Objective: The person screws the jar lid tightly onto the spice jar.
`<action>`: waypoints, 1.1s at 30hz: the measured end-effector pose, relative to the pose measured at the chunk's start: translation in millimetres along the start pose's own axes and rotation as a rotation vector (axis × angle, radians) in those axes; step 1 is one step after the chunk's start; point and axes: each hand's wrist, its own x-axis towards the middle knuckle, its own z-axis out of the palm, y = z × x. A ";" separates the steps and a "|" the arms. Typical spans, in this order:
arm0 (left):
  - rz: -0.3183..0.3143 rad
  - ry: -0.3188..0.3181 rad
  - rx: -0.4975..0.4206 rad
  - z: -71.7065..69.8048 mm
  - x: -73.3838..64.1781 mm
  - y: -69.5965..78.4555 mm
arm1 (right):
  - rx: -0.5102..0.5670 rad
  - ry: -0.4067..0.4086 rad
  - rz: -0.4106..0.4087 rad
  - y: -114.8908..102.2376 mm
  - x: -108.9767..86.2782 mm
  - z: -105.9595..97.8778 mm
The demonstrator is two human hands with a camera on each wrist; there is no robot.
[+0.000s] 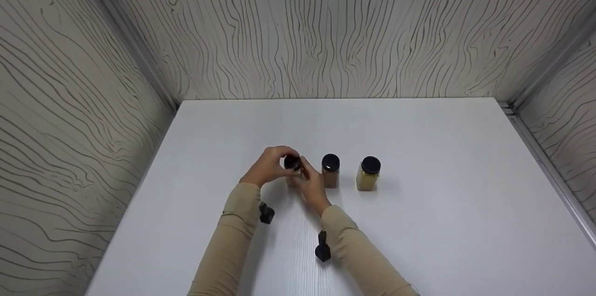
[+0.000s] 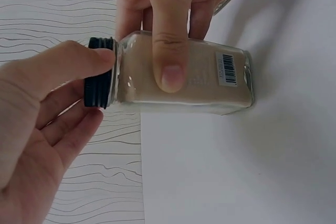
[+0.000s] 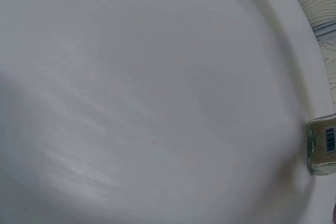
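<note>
A square glass spice jar (image 2: 202, 85) of beige powder stands upright on the table, with a barcode label low on its side. My left hand (image 1: 269, 165) holds its black screw cap (image 2: 96, 92) between thumb and fingers. Around the jar's body, my right hand (image 1: 313, 189) grips with the thumb lying along the near face. The cap sits on the jar's neck. In the right wrist view only the jar's bottom end (image 3: 321, 153) shows, at the right edge.
Just right of my hands stands a black-capped jar of brown powder (image 1: 330, 178). Farther right is a jar of yellowish powder (image 1: 367, 181), also capped. The white table (image 1: 442, 221) meets wood-grain panels (image 1: 316, 30) at its back and sides.
</note>
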 end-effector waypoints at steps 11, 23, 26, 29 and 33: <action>0.007 -0.006 0.002 1.9 -0.3 0.0 | -0.015 0.000 -0.010 -0.2 -2.1 -2.4; 0.012 0.005 -0.014 7.2 0.2 3.8 | -0.104 0.023 -0.011 -9.1 -7.8 -3.0; 0.008 0.002 -0.010 7.2 0.5 4.3 | -0.115 0.011 -0.002 -10.5 -7.0 -4.6; 0.004 -0.007 -0.002 7.7 0.7 4.3 | -0.103 -0.003 0.029 -12.4 -7.5 -6.6; -0.003 -0.008 -0.001 7.8 2.1 4.4 | -0.101 -0.019 0.053 -18.2 -8.7 -8.7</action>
